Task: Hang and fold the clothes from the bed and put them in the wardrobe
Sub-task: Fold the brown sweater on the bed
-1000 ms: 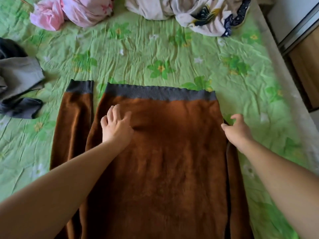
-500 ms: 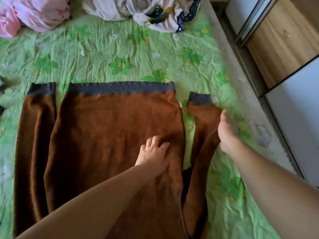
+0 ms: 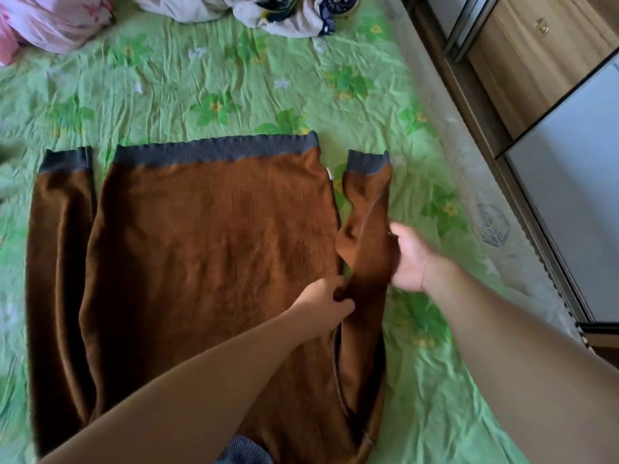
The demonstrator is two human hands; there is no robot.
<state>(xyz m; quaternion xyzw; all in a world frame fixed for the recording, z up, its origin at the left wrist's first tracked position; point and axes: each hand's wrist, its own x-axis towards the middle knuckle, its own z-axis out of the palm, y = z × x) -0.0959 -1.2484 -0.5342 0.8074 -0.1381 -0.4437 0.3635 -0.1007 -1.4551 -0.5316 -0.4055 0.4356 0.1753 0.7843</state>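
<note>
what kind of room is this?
Most likely a bedroom: a bed with a green flowered sheet, a brown sweater laid flat on it, heaped clothes at the far edge, and a wooden wardrobe alongside.

A wrinkled green floral sheet (image 3: 234,78) spans the scene. Far right is a wooden drawer front (image 3: 529,61) with a metal pull (image 3: 542,26), a white panel (image 3: 569,212) nearer.

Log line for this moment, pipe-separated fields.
step: folding sweater | left hand: pinches sleeve at inner edge | right hand: grips sleeve outer edge | sweater: flat on bed
</note>
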